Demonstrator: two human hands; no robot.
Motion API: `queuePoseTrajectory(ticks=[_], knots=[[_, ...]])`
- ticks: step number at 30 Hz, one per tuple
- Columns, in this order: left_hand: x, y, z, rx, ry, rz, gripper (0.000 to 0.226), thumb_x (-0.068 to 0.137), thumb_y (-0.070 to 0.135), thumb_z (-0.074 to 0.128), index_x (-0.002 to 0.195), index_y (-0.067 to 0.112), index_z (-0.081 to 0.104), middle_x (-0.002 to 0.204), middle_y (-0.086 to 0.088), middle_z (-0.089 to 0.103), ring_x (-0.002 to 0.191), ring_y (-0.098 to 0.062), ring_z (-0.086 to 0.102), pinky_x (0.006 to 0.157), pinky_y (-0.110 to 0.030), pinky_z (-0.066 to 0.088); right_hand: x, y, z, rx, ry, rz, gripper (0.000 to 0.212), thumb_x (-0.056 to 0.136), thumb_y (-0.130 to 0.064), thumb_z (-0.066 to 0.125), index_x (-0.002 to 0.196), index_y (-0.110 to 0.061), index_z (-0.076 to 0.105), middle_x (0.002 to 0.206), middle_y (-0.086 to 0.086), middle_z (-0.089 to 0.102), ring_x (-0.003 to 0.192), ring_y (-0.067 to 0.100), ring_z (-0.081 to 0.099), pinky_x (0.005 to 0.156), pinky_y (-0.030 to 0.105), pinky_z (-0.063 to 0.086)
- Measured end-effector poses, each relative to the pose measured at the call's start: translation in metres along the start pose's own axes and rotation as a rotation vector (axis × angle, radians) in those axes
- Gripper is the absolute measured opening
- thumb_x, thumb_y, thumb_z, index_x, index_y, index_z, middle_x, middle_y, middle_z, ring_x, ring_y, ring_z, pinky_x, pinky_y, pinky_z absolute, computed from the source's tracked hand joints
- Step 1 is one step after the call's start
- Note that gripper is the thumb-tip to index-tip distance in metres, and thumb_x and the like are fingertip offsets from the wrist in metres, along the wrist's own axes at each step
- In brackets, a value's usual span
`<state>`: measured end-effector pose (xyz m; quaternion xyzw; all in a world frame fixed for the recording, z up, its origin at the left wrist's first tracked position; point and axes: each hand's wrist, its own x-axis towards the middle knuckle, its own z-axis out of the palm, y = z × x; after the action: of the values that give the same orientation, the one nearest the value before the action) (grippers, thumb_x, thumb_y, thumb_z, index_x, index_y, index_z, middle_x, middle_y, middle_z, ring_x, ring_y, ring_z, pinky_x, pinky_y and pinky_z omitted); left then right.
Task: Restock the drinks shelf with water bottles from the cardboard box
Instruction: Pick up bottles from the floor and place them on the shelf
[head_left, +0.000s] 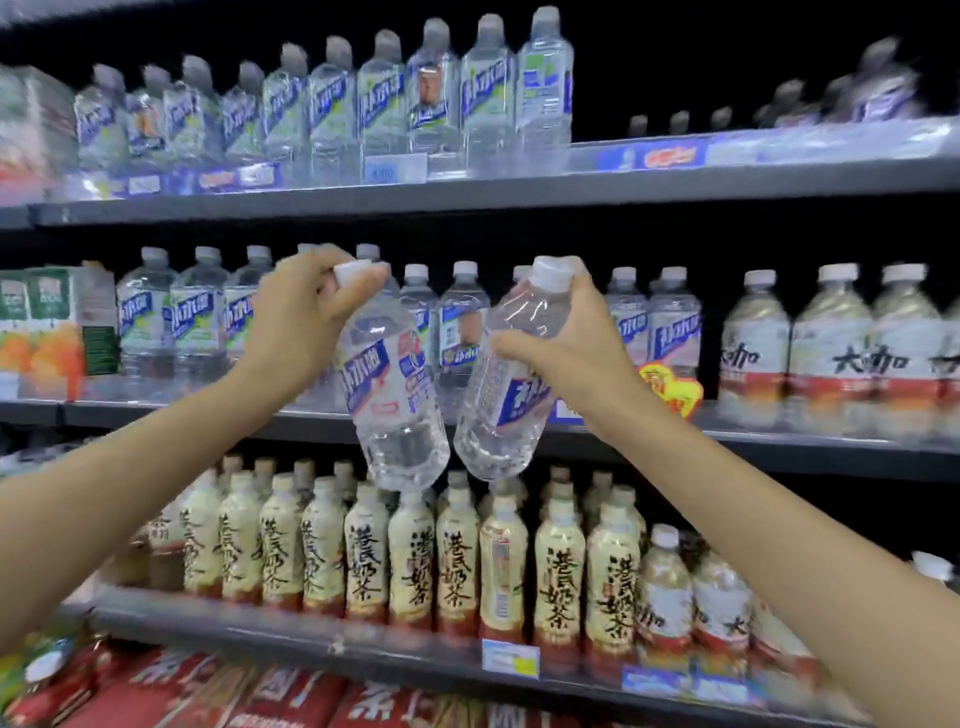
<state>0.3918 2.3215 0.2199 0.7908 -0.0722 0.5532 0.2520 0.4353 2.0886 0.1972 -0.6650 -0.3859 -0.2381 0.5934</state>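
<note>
My left hand (306, 317) grips a clear water bottle (389, 395) by its white cap and neck; the bottle hangs tilted, its base toward the right. My right hand (566, 338) holds a second water bottle (506, 395) around its neck and shoulder, tilted with its base toward the left. The two bottle bases nearly touch in front of the middle shelf (779, 447). That shelf holds a row of the same blue-labelled water bottles (171, 322) behind my hands. The cardboard box is out of view.
The top shelf (519, 192) carries taller water bottles (431, 98) on the left and a gap at the right. Cream milk-tea bottles (410, 551) fill the lower shelf. White-and-red labelled drinks (831, 353) stand at the middle right, juice cartons (52, 327) at the left.
</note>
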Motion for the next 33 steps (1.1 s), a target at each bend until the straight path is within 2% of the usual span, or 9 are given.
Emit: queuePoseTrajectory(ticks=[2,4,7,9,14,18,24,28,33], knots=[[0.019,0.019,0.012,-0.040,0.044,0.014,0.029,0.090,0.045,0.060,0.073,0.022,0.063,0.058,0.004,0.053,0.051,-0.003,0.043,0.049,-0.015,0.030,0.011,-0.011,-0.024,-0.049,0.028,-0.052,0.046,0.073,-0.003,0.074,0.110,-0.011,0.048,0.102,0.005,0.063,0.081,0.006,0.057,0.074,0.022,0.050],[0.037,0.038,0.024,-0.076,0.095,0.012,0.036,0.091,0.046,0.059,0.075,0.014,0.064,0.057,0.001,0.051,0.049,-0.006,0.041,0.046,-0.015,0.029,0.021,-0.021,-0.046,-0.089,0.062,-0.102,0.044,0.074,-0.007,0.075,0.110,-0.010,0.049,0.102,0.000,0.062,0.078,-0.003,0.055,0.071,0.015,0.049],[0.060,0.059,0.044,-0.152,0.129,0.022,0.042,0.091,0.048,0.057,0.061,0.019,0.050,0.056,0.002,0.041,0.052,-0.008,0.032,0.046,-0.018,0.025,0.035,-0.033,-0.074,-0.105,0.121,-0.153,0.045,0.076,-0.009,0.074,0.113,-0.010,0.049,0.100,-0.006,0.061,0.082,-0.001,0.059,0.074,0.018,0.051],[0.072,0.072,0.059,-0.197,0.159,0.030,0.042,0.089,0.049,0.057,0.060,0.023,0.042,0.057,0.004,0.038,0.055,-0.011,0.033,0.052,-0.028,0.028,0.044,-0.035,-0.087,-0.149,0.156,-0.207,0.047,0.077,-0.009,0.075,0.114,-0.008,0.046,0.100,-0.005,0.060,0.086,0.006,0.060,0.076,0.017,0.049],[0.086,0.088,0.105,-0.233,0.253,0.008,0.044,0.087,0.052,0.059,0.081,0.009,0.058,0.064,0.004,0.047,0.064,-0.016,0.040,0.056,-0.033,0.033,0.058,-0.023,-0.108,-0.251,0.233,-0.294,0.047,0.076,-0.007,0.076,0.109,-0.004,0.044,0.090,0.001,0.057,0.078,0.007,0.055,0.072,0.015,0.046],[0.084,0.094,0.135,-0.218,0.237,0.000,0.035,0.087,0.054,0.059,0.081,0.020,0.055,0.057,0.009,0.043,0.058,-0.011,0.041,0.051,-0.030,0.027,0.060,0.002,-0.119,-0.300,0.268,-0.273,0.048,0.076,-0.012,0.078,0.110,-0.005,0.045,0.099,0.008,0.059,0.087,0.012,0.055,0.074,0.012,0.043],[0.079,0.092,0.170,-0.201,0.202,-0.017,0.036,0.085,0.053,0.062,0.089,0.017,0.064,0.058,0.013,0.050,0.062,-0.014,0.051,0.048,-0.026,0.032,0.062,0.048,-0.125,-0.380,0.317,-0.278,0.045,0.074,-0.014,0.080,0.106,-0.012,0.048,0.097,0.001,0.058,0.091,0.013,0.055,0.077,0.019,0.044],[0.082,0.092,0.181,-0.165,0.174,0.032,0.040,0.084,0.056,0.061,0.090,0.016,0.066,0.065,0.005,0.058,0.065,-0.018,0.056,0.054,-0.029,0.038,0.066,0.069,-0.129,-0.384,0.322,-0.191,0.047,0.074,-0.019,0.080,0.107,-0.022,0.047,0.103,-0.005,0.058,0.103,0.016,0.054,0.085,0.026,0.046],[0.083,0.097,0.188,-0.039,0.125,0.058,0.045,0.085,0.061,0.057,0.093,0.017,0.066,0.074,0.001,0.066,0.071,-0.021,0.062,0.061,-0.037,0.050,0.071,0.076,-0.126,-0.324,0.301,-0.084,0.052,0.076,-0.015,0.081,0.116,-0.013,0.048,0.105,-0.006,0.058,0.091,-0.005,0.054,0.070,-0.001,0.040]])
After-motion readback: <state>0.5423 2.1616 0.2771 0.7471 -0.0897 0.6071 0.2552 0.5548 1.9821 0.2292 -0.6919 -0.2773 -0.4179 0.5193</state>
